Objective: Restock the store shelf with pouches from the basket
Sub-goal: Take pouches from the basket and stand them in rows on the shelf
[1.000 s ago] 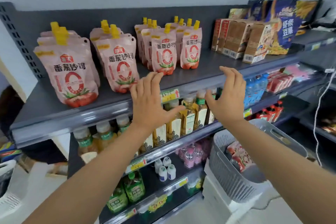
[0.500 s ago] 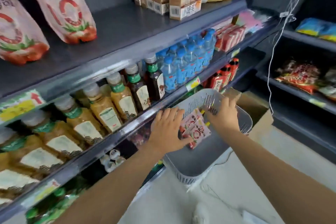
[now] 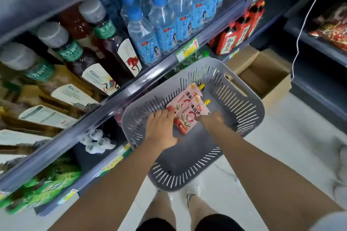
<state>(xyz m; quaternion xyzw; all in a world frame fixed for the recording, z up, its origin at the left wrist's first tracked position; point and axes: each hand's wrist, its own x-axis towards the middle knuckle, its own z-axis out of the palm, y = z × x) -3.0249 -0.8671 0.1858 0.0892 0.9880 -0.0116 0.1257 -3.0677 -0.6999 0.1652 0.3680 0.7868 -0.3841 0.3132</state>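
1. My right hand (image 3: 212, 119) is smeared by blur against the nearer pink yellow-capped spout pouch (image 3: 190, 116). Open or gripping, I can't tell.
2. My left hand (image 3: 161, 127), back up, hides its fingertips at the pouches' red bottom ends; grip unclear too.
3. The farther pouch (image 3: 187, 95) is half covered by the nearer one.
4. Both lie flat in the grey slotted plastic basket (image 3: 242, 110), tomato print up, spouts pointing away from me.
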